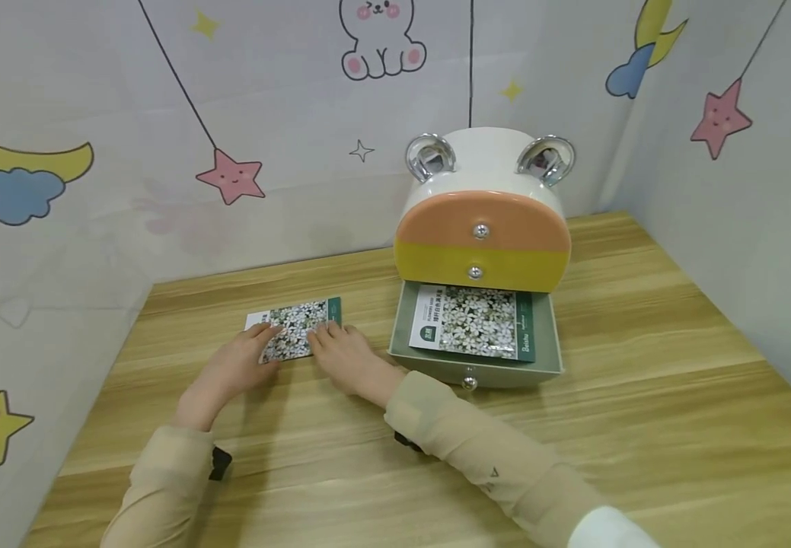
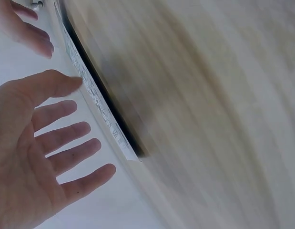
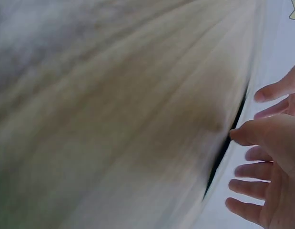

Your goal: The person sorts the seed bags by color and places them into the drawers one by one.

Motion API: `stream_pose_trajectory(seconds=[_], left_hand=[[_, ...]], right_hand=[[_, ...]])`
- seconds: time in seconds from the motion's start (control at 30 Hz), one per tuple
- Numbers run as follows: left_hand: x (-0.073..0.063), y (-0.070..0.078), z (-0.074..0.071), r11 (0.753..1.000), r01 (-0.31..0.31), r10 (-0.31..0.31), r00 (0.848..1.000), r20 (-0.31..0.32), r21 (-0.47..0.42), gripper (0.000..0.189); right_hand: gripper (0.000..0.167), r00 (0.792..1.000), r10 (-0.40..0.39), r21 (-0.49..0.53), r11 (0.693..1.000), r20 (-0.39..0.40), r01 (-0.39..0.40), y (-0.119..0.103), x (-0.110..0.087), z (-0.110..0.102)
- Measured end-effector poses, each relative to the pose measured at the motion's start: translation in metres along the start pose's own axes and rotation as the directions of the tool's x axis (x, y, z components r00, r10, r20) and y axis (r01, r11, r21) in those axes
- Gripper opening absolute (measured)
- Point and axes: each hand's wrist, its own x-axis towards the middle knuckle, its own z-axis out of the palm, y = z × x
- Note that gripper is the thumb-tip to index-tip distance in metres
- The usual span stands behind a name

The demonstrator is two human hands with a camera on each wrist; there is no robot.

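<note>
A flower seed packet (image 1: 297, 318) with white blossoms and a green end lies on the wooden table, left of a small drawer cabinet. My left hand (image 1: 234, 367) is at its left part, fingertips over the printed face. At its right part is my right hand (image 1: 349, 361), fingers reaching over the front edge. In the left wrist view the fingers spread fairly straight, with the thumb (image 2: 66, 85) right at the packet's edge. The right wrist view shows relaxed fingers, the thumb (image 3: 247, 133) likewise by the edge.
The white cabinet (image 1: 494, 160) has two silver ear-shaped rings, an orange drawer (image 1: 436, 221) and a yellow drawer (image 1: 518, 266), both closed. Its green bottom drawer (image 1: 511, 374) is pulled out, holding a similar seed packet (image 1: 477, 323). Behind the table (image 1: 642, 365) stands a cartoon-printed wall (image 1: 299, 84).
</note>
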Motion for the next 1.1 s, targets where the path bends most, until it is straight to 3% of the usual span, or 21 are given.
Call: stream_pose_trajectory(seconds=[0.27,0.63,1.1], left_hand=[[0.005,-0.009,0.003,0.998,0.01,-0.006,0.998,0.069,-0.06,0.073],[0.013,-0.017,0.001,0.99,0.092,-0.074,0.985,0.156,-0.107,0.083],[0.018,-0.024,0.003,0.994,0.097,-0.091,0.989,0.119,-0.043,0.081]], right_hand=[[0.059,0.999,0.016,0.0,1.0,0.042,-0.016,-0.004,0.008,0.008],[0.06,0.996,0.069,0.014,0.997,0.059,-0.07,0.0,0.019,0.012],[0.058,0.992,0.088,0.043,0.995,0.094,-0.092,0.004,0.026,0.01]])
